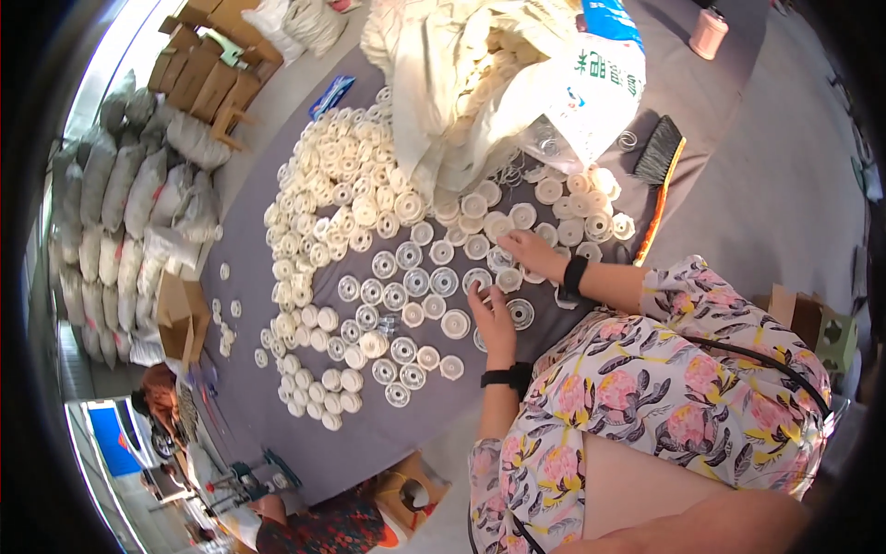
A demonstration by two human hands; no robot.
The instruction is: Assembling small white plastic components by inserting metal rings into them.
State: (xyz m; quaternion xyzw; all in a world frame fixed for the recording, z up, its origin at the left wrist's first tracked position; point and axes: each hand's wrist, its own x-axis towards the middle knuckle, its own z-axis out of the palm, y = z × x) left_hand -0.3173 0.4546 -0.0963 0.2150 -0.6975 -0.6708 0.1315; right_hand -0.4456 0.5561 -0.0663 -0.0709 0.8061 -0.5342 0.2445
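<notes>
My left hand (495,319) is low over the grey cloth. Its fingers are apart, with the tips at the edge of a clear round plastic disc (476,278). Just beyond it, to the right, my right hand (537,255) reaches into the pale discs, its fingers drawn together by a whitish plastic disc (498,224). What they pinch, if anything, is hidden. Several clear ribbed discs (416,281) lie singly to the left of my hands. Stacks of white caps (332,379) stand nearer the table's left edge. A dense heap of cream rings (337,166) spreads behind them.
A big white sack (591,97) spills cream parts at the back. A black-bristled brush (661,152) lies to the right; a pink bottle (709,33) stands beyond. On the floor at left are stacked sacks (129,198) and cardboard boxes (212,88). Another person (332,528) is at the lower left.
</notes>
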